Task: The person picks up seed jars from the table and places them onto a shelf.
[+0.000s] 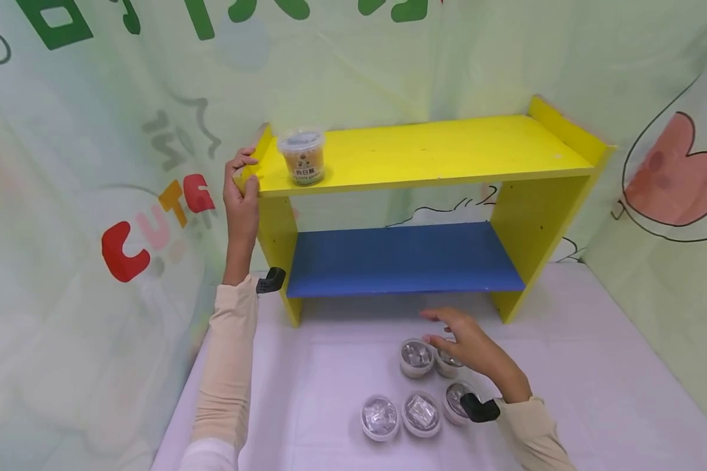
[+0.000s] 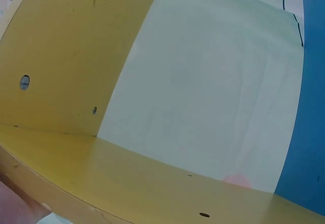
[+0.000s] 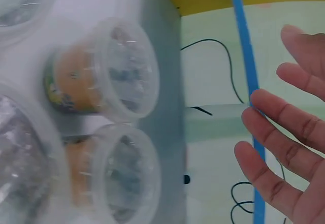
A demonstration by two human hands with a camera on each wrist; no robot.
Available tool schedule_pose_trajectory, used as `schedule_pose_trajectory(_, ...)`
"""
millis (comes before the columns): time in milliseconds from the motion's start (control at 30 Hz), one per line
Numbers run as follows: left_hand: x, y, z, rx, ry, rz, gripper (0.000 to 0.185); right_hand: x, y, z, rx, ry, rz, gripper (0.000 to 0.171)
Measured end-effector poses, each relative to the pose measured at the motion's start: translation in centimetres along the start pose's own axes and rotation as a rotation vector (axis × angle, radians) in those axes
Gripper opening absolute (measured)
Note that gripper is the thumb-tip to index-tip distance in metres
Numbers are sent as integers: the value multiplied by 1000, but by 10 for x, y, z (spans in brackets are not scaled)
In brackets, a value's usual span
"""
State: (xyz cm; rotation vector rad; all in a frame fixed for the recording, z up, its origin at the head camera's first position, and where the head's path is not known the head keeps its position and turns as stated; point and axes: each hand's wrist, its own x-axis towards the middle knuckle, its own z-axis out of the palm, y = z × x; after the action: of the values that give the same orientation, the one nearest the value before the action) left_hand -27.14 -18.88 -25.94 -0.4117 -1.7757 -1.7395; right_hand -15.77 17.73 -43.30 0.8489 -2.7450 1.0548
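My left hand (image 1: 243, 193) grips the left end of the yellow top shelf (image 1: 412, 150). Beside it on that shelf stands a clear lidded plastic tub (image 1: 302, 158) with a printed label. My right hand (image 1: 468, 340), its fingers spread and loosely bent, hovers over a group of similar tubs on the table and holds nothing. Nearest to it are a tub (image 1: 416, 358) and another tub (image 1: 448, 364) that the hand partly hides. In the right wrist view, the fingers (image 3: 284, 127) are apart from the tubs (image 3: 127, 71).
A blue lower shelf (image 1: 400, 258) spans the yellow side panels. More lidded tubs stand nearer on the white tablecloth (image 1: 318, 386): one at left (image 1: 380, 418), one in the middle (image 1: 421, 414) and one (image 1: 456, 400) beside the right wrist. Printed cloth hangs behind and at both sides.
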Motion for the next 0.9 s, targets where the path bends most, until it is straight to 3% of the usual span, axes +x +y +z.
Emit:
schedule_pose_trajectory(333, -2, 0, 0, -1, 6, 13, 25, -10, 12, 20, -4, -60, 45, 49)
schedule_pose_trajectory(700, -2, 5, 3, 0, 10, 5, 24, -21, 15, 34, -19, -159, 132, 72)
schedule_pose_trajectory(900, 0, -3, 1, 1, 14, 17, 25, -23, 19, 43, -72, -181, 151, 78)
